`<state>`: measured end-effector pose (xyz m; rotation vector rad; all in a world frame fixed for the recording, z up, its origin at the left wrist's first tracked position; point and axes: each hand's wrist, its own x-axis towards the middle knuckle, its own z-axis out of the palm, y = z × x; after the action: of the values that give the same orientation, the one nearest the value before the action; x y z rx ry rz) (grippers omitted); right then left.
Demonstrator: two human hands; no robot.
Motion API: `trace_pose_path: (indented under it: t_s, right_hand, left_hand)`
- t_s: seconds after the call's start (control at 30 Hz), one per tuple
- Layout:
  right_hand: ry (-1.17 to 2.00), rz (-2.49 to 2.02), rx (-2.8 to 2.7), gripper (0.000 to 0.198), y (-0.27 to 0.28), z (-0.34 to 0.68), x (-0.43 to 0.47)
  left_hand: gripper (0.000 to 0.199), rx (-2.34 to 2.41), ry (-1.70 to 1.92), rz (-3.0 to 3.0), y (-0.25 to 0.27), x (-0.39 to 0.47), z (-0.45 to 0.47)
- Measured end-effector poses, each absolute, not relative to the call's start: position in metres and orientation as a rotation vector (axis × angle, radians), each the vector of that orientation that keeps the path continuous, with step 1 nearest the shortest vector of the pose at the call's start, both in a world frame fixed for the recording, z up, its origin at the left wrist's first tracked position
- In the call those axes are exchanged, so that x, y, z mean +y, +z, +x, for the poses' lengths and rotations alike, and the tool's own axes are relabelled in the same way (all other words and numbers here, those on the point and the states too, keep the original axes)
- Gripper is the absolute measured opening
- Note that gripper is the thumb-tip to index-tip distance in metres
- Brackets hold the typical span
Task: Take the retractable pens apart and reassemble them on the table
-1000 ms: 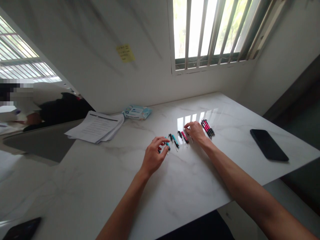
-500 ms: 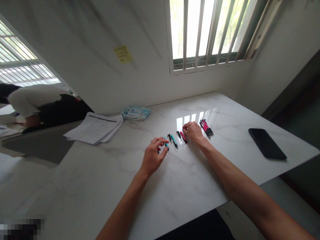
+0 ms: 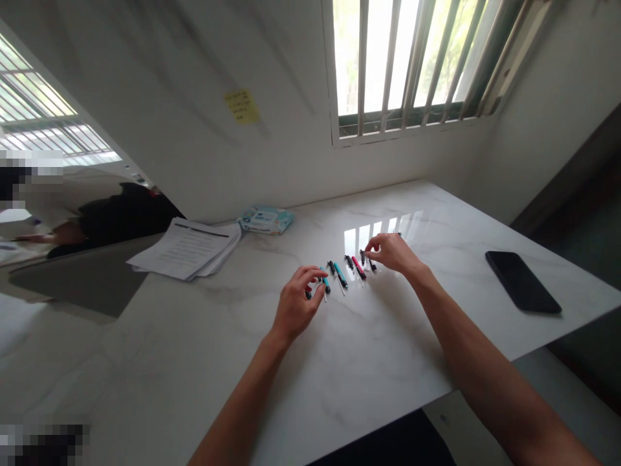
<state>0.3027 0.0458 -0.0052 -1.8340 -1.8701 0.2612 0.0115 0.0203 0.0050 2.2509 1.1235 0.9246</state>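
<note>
Left hand [image 3: 298,301]: fingers curved, thumb and fingertips spread over the leftmost teal barrel [image 3: 325,281]; can't tell if it touches. Right hand [image 3: 391,252]: thumb and index brought close together just beside a black pen part [image 3: 363,257]; can't tell if anything is pinched.

Pen parts lie in a row between the hands, roughly parallel: second teal barrel [image 3: 340,274] nearer the left hand, red barrel [image 3: 358,267] nearer the right, each with a small black piece alongside. A thin pale rod [image 3: 339,285] lies by the second teal one. Looks like one group per pen, gaps probably left so parts don't mix and fingertips fit between. Another black piece [image 3: 372,265] sits just under the right fingers. Left hand's loose curve reads as parked at its end of the row, clear of the middle.

In the way: left fingers cover part of the leftmost group; right hand hides whatever's behind it, only small pen ends [image 3: 398,233] peek past the knuckles. Window glare on the tabletop [image 3: 339,349] beyond the right fingertips.

Phone [image 3: 522,282] well right of the right hand; papers [image 3: 182,249] and blue packet [image 3: 266,220] beyond the left. None blocks either hand.
</note>
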Motion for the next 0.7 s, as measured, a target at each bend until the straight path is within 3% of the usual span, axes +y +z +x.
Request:
trace_pose_path:
  t_s: [0.2,0.5,0.7]
  right_hand:
    - [0.447,-1.926,-2.053,0.016,-0.002,0.297,0.035]
    - [0.431,-1.99,-2.046,0.01,-0.011,0.293,0.04]
    - [0.41,-1.951,-1.999,0.017,-0.011,0.304,0.041]
  left_hand:
    - [0.019,1.122,0.903,2.257,0.004,0.019,0.011]
    - [0.019,1.122,0.922,2.258,0.007,0.019,0.011]
    - [0.02,1.121,0.918,2.272,0.007,0.019,0.01]
